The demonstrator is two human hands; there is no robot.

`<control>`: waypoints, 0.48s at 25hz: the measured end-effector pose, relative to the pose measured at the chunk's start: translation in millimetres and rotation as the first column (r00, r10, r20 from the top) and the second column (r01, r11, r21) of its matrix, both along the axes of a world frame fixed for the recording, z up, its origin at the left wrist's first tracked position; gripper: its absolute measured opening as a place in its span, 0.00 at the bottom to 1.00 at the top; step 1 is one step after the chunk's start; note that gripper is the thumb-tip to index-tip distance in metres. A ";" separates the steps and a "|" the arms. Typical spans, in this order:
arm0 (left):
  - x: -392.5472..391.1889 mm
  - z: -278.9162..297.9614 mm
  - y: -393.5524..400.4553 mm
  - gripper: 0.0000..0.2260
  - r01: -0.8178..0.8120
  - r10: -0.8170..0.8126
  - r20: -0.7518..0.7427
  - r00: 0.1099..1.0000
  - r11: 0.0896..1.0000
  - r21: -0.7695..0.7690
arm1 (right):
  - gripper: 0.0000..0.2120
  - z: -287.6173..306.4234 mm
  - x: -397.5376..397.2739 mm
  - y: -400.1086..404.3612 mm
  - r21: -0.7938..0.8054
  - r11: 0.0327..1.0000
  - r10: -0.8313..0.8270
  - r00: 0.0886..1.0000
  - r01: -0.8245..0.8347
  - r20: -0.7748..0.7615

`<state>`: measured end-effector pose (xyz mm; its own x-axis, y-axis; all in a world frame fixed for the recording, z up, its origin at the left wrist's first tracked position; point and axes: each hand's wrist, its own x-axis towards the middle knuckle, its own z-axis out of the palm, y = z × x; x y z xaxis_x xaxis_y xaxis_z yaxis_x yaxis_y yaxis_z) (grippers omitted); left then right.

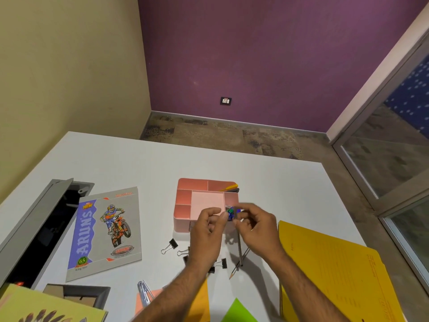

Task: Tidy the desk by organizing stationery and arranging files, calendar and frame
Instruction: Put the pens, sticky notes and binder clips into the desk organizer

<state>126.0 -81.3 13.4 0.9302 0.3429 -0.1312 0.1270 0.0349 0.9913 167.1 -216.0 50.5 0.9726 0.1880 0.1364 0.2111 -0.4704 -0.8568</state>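
We hold a small blue-green object point(230, 213), perhaps an eraser, just above the near-right corner of the pink organizer point(185, 197). Left hand point(206, 233) and right hand point(256, 225) both pinch it with fingertips. We should lower it into the small right compartment, then release gently.

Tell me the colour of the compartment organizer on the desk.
The organizer is salmon pink, seen in the head view.

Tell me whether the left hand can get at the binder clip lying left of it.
Probably yes: the binder clip lies in the open on the desk, nothing covering it. But the left hand first must release the small item it shares.
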 end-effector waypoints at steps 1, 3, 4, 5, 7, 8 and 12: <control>-3.2 -8.3 0.7 0.07 0.050 -0.048 -0.029 0.998 0.994 0.102 | 0.23 5.4 2.6 -1.9 0.043 0.998 -0.056 0.997 0.054 0.050; -11.4 -28.2 3.1 0.09 0.214 -0.194 -0.090 0.977 0.867 0.450 | 0.22 17.8 10.8 -4.7 0.113 0.980 -0.182 0.966 0.163 0.186; -15.9 -37.4 2.7 0.10 0.295 -0.274 -0.131 0.953 0.736 0.610 | 0.21 23.8 16.2 -5.0 0.139 0.968 -0.237 0.940 0.208 0.246; -19.9 -45.1 0.8 0.12 0.367 -0.333 -0.195 0.923 0.600 0.711 | 0.20 28.9 22.6 -3.9 0.158 0.958 -0.278 0.915 0.240 0.292; -24.1 -55.5 -7.5 0.15 0.476 -0.382 -0.326 0.864 0.412 0.777 | 0.19 36.8 35.5 1.1 0.170 0.950 -0.308 0.881 0.263 0.360; -25.3 -58.8 -13.1 0.16 0.514 -0.392 -0.375 0.840 0.354 0.781 | 0.18 38.6 41.4 4.6 0.169 0.951 -0.304 0.871 0.257 0.387; -28.8 -70.2 -30.9 0.18 0.618 -0.408 -0.527 0.746 0.128 0.776 | 0.13 34.4 60.3 21.4 0.140 0.964 -0.266 0.861 0.227 0.434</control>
<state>97.1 -112.2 -56.8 0.9382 -0.2167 -0.2700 -0.1304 -0.9436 0.3042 227.4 -194.5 85.0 0.8177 -0.0804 0.5701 0.4655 -0.4903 -0.7368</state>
